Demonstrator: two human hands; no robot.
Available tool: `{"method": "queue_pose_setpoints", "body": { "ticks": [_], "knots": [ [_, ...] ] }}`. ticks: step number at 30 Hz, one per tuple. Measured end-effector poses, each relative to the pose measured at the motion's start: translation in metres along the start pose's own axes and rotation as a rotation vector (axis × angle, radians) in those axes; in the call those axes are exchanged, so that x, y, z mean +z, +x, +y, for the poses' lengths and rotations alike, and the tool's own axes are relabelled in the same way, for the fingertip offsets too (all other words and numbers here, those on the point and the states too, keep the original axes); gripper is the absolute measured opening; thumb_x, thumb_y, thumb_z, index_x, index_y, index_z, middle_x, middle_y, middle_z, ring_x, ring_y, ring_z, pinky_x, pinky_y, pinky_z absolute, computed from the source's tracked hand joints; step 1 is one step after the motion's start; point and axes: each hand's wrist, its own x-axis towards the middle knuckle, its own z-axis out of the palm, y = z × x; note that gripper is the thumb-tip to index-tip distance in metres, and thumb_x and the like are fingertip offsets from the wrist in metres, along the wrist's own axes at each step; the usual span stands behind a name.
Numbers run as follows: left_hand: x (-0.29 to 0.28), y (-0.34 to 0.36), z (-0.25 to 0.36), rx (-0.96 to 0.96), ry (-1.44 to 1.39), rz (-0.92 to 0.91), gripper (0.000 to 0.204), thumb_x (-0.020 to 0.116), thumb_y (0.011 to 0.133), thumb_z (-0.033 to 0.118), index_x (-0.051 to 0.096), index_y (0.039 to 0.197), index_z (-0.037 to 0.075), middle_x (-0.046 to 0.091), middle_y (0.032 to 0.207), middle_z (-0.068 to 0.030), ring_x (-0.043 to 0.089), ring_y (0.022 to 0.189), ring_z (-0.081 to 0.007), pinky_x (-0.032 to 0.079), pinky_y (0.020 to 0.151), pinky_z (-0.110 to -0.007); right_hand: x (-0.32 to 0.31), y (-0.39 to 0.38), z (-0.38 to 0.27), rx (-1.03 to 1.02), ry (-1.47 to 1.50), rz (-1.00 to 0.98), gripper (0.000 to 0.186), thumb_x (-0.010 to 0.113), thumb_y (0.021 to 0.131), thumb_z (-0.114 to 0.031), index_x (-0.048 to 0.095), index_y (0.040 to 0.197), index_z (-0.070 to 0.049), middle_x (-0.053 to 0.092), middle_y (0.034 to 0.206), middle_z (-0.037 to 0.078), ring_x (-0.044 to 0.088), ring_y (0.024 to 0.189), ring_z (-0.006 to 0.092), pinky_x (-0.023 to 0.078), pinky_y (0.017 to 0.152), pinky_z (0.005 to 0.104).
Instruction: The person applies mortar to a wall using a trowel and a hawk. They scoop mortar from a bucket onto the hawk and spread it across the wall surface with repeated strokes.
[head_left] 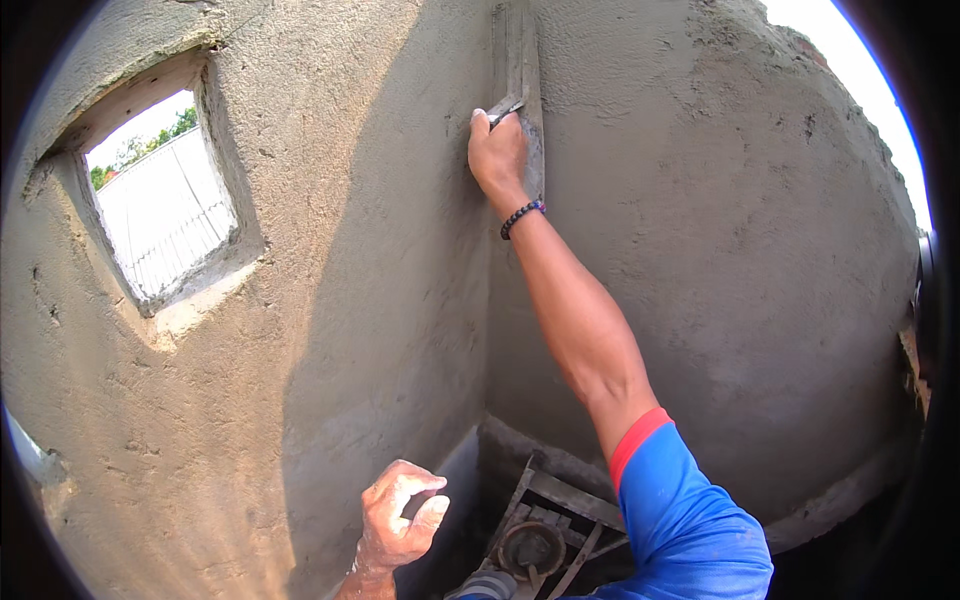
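My right hand (498, 155) is raised high in the wall corner, its fingers closed around the handle of a trowel (511, 108). Only a small dark metal part of the tool shows above the fist; most of its blade is hidden or hard to tell from the grey plaster. Right behind the hand, a long narrow grey strip (531, 70) runs upright along the corner; whether it is a board or wet mortar I cannot tell. Lower down, in front of the left wall, my left hand (400, 515) is smeared with pale mortar. Its fingers are curled, thumb apart, with nothing between them.
Two plastered walls meet at the corner: the left wall (260, 400), partly sunlit, has a small square window opening (165, 215); the right wall (700, 250) has a ragged top edge. Below stands a wooden frame (572, 497) bearing a round mortar container (504, 550).
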Motion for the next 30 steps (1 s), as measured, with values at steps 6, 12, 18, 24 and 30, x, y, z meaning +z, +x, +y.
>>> {"method": "queue_pose_setpoints", "body": {
  "ticks": [6,12,18,24,30],
  "knots": [
    [0.0,0.015,0.004,0.06,-0.006,-0.079,0.022,0.075,0.087,0.021,0.065,0.091,0.002,0.066,0.081,-0.0133,0.064,0.068,-0.0246,0.051,0.063,-0.034,-0.043,0.008,0.002,-0.089,-0.087,0.163,0.038,0.062,0.094,-0.03,0.059,0.099,0.007,0.068,0.094,0.029,0.064,0.093,0.0482,0.049,0.083,0.0537],
    [-0.032,-0.006,0.002,0.031,0.051,-0.029,0.015,0.072,0.083,0.011,0.065,0.091,0.001,0.065,0.078,-0.0121,0.062,0.068,-0.0238,0.049,0.063,-0.034,-0.164,-0.015,0.027,0.086,0.346,0.154,0.027,0.062,0.097,-0.023,0.051,0.084,-0.003,0.054,0.064,0.004,0.051,0.048,0.0137,0.044,0.044,0.0342],
    [-0.052,-0.052,-0.017,-0.188,0.025,-0.036,0.012,0.07,0.083,0.009,0.066,0.091,0.0,0.066,0.078,-0.0117,0.063,0.072,-0.0212,0.049,0.067,-0.032,-0.209,-0.056,0.001,0.007,0.491,0.352,0.023,0.055,0.102,-0.02,0.046,0.087,-0.005,0.046,0.061,-0.001,0.047,0.045,0.0089,0.04,0.038,0.0277],
    [-0.036,-0.052,-0.014,-0.22,-0.014,-0.108,0.011,0.073,0.083,0.007,0.068,0.091,0.0,0.068,0.08,-0.0126,0.066,0.069,-0.0241,0.053,0.067,-0.033,-0.051,0.03,-0.056,-0.1,0.136,0.054,0.033,0.062,0.096,-0.026,0.055,0.099,0.006,0.068,0.085,0.021,0.069,0.074,0.0339,0.054,0.068,0.0446],
    [-0.004,-0.041,-0.009,-0.122,-0.076,-0.099,0.015,0.075,0.085,0.011,0.067,0.093,0.0,0.068,0.08,-0.0126,0.066,0.067,-0.0231,0.053,0.064,-0.033,-0.006,0.077,-0.076,-0.033,-0.123,0.032,0.043,0.063,0.094,-0.031,0.057,0.109,0.009,0.067,0.107,0.032,0.065,0.104,0.0461,0.051,0.092,0.0514]
  ]
}}
